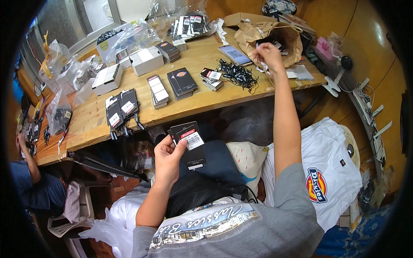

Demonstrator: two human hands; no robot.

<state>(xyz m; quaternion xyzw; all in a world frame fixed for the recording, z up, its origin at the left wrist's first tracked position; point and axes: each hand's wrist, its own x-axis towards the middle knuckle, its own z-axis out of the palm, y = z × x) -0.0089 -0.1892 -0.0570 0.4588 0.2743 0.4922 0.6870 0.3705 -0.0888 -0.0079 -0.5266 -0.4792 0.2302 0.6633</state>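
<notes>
Above my lap, my left hand [168,152] grips a few black hang tags [195,157], one bearing a white barcode sticker and a red patch. Out over the table's far right, my right hand [268,56] has its fingers pinched together at the brown paper bag [248,38]. Something small and pale shows at its fingertips, too small to make out. Dark things lie inside the bag's mouth. Just left of the right wrist lies a tangled heap of black tag strings [239,75].
Stacks of black tags [182,81], small barcode tags [158,91] and strung tags [122,107] stand along the wooden table [146,120]. White card boxes [146,60] sit behind, a phone [235,54] beside the bag. At far left another person's arm [26,155] reaches to the table. A white shirt [318,167] lies right.
</notes>
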